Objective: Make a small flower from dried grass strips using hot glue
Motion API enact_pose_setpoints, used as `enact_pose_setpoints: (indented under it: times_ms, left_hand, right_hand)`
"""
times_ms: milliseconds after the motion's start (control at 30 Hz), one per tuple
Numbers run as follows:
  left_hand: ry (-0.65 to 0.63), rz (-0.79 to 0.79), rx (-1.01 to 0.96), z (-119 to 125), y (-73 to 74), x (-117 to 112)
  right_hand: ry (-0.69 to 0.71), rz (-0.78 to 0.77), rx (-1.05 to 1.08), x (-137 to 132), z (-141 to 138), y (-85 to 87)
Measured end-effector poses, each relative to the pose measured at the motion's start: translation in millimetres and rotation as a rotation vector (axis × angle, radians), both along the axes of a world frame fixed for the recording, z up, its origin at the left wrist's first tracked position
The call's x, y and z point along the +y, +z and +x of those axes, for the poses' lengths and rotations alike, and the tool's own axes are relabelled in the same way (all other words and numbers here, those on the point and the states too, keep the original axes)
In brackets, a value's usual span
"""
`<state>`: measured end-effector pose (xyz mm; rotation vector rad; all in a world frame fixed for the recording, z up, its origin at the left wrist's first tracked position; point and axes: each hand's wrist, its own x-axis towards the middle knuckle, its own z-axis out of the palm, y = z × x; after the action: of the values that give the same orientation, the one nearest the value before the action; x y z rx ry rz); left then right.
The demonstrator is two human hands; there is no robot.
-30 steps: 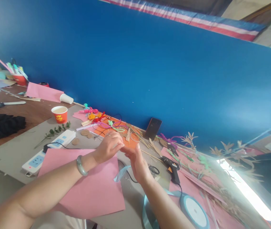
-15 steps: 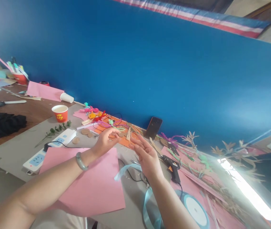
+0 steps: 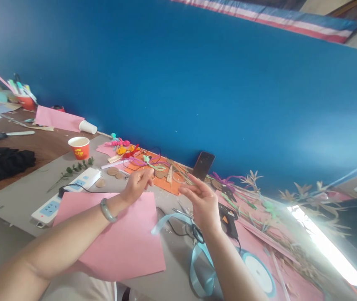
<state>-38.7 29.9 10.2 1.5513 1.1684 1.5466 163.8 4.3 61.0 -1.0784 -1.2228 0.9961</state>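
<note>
My left hand (image 3: pixel 138 184), with a pale green bangle on its wrist, hovers over the far edge of a pink paper sheet (image 3: pixel 115 234). Its fingers are curled together in a loose pinch; what they hold is too small to make out. My right hand (image 3: pixel 201 202) is raised a hand's width to the right, fingers slightly bent and apart, holding nothing. Below it lie scissors (image 3: pixel 191 228), a black glue gun (image 3: pixel 228 223) and a light blue ribbon (image 3: pixel 197 263) running from its spool (image 3: pixel 258 271).
A white power strip (image 3: pixel 67 194) lies left of the pink sheet, with a green sprig and a red paper cup (image 3: pixel 79 148) behind. Craft bits on orange paper (image 3: pixel 162 177), a phone (image 3: pixel 202 165) against the blue wall, dried stalks at right, black cloth (image 3: pixel 2 161) far left.
My two hands, touching a second ago, have drawn apart: the right one moved right and opened, the left one stayed nearly in place with fingers curled.
</note>
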Motion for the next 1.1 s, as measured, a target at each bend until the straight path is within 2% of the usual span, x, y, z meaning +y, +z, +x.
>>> enact_pose_setpoints:
  times_ms: [133, 200, 267, 400, 533, 633, 767, 1100]
  left_hand:
    - [0.031, 0.149, 0.055, 3, 1.0, -2]
    - [-0.039, 0.239, 0.104, 3, 1.0, -3]
    - [-0.139, 0.261, 0.129, 2, 0.6, -4]
    - [-0.321, 0.137, -0.004, 0, -0.6, -5]
    - [-0.437, 0.011, -0.181, 0, -0.7, -2]
    - [-0.447, -0.033, -0.211, 0, 0.3, -1]
    - [-0.395, -0.084, -0.1, 2, 2.1, -2]
    - [-0.419, -0.043, -0.018, 9, 3.9, -9]
  right_hand:
    - [-0.067, 0.09, -0.113, -4, 4, 6.2]
    - [-0.057, 0.173, -0.166, -6, 7, 9.5]
    - [-0.01, 0.22, -0.172, -7, 10, 11.6]
    - [0.092, 0.215, -0.121, -7, 15, 11.8]
    - [0.137, 0.135, -0.202, -4, 16, 12.1]
    - [0.179, 0.084, -0.303, -4, 13, 14.2]
    - [0.184, 0.041, -0.412, -5, 6, 13.4]
    - [0.14, 0.009, -0.351, -1, 5, -0.7]
